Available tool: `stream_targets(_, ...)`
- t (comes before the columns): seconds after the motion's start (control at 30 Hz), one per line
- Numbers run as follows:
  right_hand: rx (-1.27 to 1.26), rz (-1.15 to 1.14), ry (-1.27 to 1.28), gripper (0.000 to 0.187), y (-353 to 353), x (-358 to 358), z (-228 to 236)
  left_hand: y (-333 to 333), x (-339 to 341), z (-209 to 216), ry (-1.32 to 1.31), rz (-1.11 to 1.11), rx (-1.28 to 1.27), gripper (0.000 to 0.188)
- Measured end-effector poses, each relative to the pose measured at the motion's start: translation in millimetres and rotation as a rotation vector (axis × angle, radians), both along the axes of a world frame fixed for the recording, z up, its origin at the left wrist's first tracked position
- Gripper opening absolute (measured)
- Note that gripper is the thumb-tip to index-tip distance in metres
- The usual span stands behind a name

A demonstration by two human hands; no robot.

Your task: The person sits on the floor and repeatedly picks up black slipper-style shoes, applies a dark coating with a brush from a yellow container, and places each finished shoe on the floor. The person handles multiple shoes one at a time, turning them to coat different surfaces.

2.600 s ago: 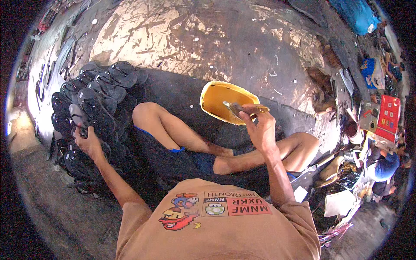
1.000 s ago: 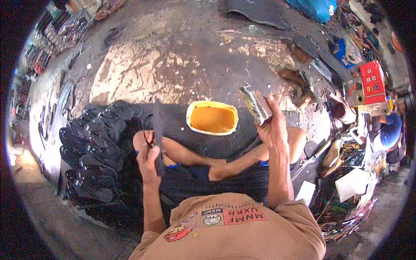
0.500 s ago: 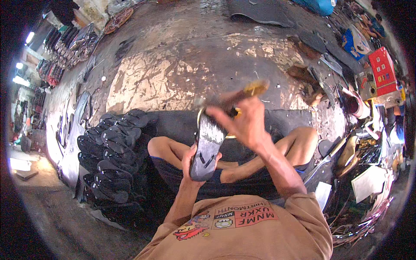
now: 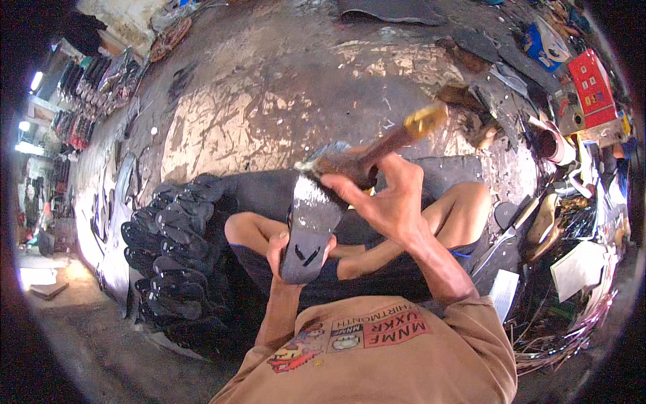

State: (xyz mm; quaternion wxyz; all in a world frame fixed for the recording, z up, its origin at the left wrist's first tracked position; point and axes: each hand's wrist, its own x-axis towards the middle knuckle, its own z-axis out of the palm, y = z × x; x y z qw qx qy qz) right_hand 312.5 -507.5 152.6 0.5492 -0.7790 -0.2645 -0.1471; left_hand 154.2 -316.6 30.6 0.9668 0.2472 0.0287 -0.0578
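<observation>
Now more of the sandal (image 4: pixel 316 219) shines wet, so it seems better covered; the left hand (image 4: pixel 276 254) clutches it, the right hand (image 4: pixel 398 202) pinches the brush (image 4: pixel 377 152).

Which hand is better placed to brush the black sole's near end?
Probably the right hand: it grips the brush at the far end, while the left hand holds the black sole.
</observation>
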Motion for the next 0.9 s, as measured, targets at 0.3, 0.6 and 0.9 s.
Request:
stream_targets(0.3, -0.010, 0.349, 0.011, 0.023, -9.4, -47.1, -17.7, -16.4, 33.6, 54.0, -0.026, 0.154, 0.061, 0.055)
stream_targets(0.6, -0.179, 0.147, 0.086, 0.027, 17.7, -41.5, -25.8, -29.7, 54.7, 70.2, 0.195, 0.367, 0.598, 0.047)
stream_targets(0.9, 0.222, 0.200, 0.102, 0.025, 7.1, -79.1, -22.9, -31.9, 63.3, 77.0, 0.173, 0.393, 0.147, 0.047)
